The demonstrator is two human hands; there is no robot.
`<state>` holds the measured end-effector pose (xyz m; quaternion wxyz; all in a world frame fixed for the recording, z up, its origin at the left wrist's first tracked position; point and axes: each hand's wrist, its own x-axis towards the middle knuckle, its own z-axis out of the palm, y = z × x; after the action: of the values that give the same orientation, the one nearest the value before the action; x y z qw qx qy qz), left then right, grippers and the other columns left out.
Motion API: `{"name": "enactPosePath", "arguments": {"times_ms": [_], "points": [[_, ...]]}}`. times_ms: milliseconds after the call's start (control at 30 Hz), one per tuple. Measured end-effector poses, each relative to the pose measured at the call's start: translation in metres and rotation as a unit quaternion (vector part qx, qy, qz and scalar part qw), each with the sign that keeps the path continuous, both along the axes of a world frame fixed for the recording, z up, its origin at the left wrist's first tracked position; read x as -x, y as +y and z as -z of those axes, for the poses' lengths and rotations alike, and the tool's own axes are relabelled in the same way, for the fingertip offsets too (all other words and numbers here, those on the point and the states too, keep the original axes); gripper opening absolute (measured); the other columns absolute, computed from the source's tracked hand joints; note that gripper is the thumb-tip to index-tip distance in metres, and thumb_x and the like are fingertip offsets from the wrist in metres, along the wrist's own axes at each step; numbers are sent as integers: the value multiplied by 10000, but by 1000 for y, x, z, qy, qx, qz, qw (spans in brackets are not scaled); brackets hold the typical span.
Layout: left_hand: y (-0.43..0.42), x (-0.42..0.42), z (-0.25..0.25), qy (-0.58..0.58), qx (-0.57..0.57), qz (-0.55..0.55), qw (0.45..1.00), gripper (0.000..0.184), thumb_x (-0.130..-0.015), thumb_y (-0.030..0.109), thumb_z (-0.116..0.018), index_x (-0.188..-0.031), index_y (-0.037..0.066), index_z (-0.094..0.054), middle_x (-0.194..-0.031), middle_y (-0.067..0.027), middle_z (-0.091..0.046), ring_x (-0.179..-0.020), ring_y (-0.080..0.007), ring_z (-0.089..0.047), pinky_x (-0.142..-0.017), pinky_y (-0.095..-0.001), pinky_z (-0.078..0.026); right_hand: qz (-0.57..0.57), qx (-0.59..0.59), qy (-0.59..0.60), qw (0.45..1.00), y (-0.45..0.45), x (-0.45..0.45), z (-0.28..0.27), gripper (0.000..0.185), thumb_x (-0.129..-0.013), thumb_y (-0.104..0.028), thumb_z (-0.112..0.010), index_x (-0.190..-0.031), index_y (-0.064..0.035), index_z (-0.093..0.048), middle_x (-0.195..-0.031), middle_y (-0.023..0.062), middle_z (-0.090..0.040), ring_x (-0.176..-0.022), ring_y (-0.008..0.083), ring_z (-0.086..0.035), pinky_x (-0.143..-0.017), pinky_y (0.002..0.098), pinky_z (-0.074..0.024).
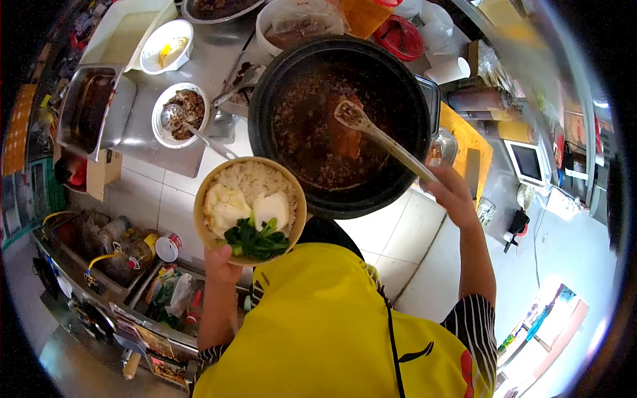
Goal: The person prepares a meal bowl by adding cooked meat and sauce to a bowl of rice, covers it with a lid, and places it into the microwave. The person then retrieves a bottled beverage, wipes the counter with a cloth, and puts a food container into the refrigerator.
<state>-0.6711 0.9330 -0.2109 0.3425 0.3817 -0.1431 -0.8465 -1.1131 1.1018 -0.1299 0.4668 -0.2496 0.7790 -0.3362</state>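
My left hand (221, 266) is closed on the lower edge of a paper bowl (200, 211). In that bowl lie white rice (251, 176), two eggs (227, 209) and dark leafy greens (255, 240). My right hand (451, 192) grips the handle of a long slotted spoon (385, 138), whose head is over the big black pot (265, 126). Dark brown broth with minced bits fills the pot, and a reddish-brown piece of food (345, 136) shows beside the spoon head. The bowl is just left of the pot, close to its rim.
At left on the steel counter (142, 129) stand a white bowl of minced food (159, 126) with a spoon and a white bowl with an egg (149, 60). A deep steel pan (89, 109) is further left. A wooden board (478, 142) lies right of the pot.
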Motion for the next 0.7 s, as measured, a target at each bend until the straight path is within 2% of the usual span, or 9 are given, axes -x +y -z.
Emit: {"name": "enactPosePath", "arguments": {"times_ms": [67,200,333,400,500,600,633,667,700], "points": [[1,-9,8,-4,17,-5,1000,782,-714,124,-714,-1400,50,-346,-1305,-135,-502,-1170,-315,-538,-939,-474,-511,10,9,-13,1000,9,0,-13,337,-895,-217,-654,-1171,-40,-579,-912,-2,-617,-743,45,-499,-643,187,-394],[-7,-27,17,-45,17,-26,999,776,-718,125,-711,-1400,53,-349,-1305,-135,-504,-1170,-316,-538,-941,-477,-509,60,71,-20,995,27,3,-30,378,-838,-190,-692,-1136,14,-581,-884,69,-628,-810,141,-590,-665,260,-456],[-13,-39,13,-87,14,-43,995,770,-721,127,-708,-1400,55,-352,-1305,-134,-505,-1169,-318,-539,-944,-480,-508,51,118,39,991,51,13,-44,394,-748,-237,-746,-1015,27,-625,-885,148,-648,-689,224,-628,-641,316,-498],[-13,-44,11,-108,10,-52,993,767,-722,127,-706,-1400,57,-353,-1305,-134,-506,-1169,-319,-539,-945,-481,-507,26,165,73,983,62,21,-44,358,-729,-265,-781,-921,9,-652,-801,145,-656,-630,234,-622,-611,333,-506],[-14,-44,8,-130,2,-57,990,763,-725,128,-704,-1400,59,-356,-1305,-133,-508,-1169,-320,-540,-946,-484,-505,-40,254,96,962,62,32,-38,471,-711,-330,-828,-964,16,-633,-598,55,-560,-463,171,-522,-447,280,-412],[-14,-44,7,-147,0,-62,987,758,-727,129,-701,-1400,60,-358,-1304,-133,-509,-1168,-321,-540,-948,-486,-504,-39,286,69,955,59,35,-35,368,-757,-286,-791,-951,-7,-650,-601,43,-576,-435,150,-542,-419,255,-424],[-14,-42,7,-150,-1,-62,987,757,-728,130,-700,-1400,61,-359,-1304,-133,-510,-1168,-321,-540,-948,-487,-503,59,243,61,966,60,28,-41,392,-619,-333,-869,-763,-26,-670,-640,80,-613,-500,191,-548,-397,274,-448],[-15,-41,7,-153,0,-64,986,755,-729,130,-700,-1400,62,-359,-1304,-133,-510,-1168,-321,-541,-949,-487,-503,23,240,66,968,60,34,-40,375,-630,-335,-861,-730,-34,-662,-641,71,-612,-510,186,-545,-384,270,-436],[-14,-38,6,-154,-2,-63,986,754,-730,130,-699,-1400,62,-360,-1304,-133,-511,-1168,-322,-541,-949,-488,-502,101,194,53,974,60,31,-45,367,-640,-339,-856,-722,-40,-661,-641,64,-613,-516,185,-546,-397,272,-433]]}}
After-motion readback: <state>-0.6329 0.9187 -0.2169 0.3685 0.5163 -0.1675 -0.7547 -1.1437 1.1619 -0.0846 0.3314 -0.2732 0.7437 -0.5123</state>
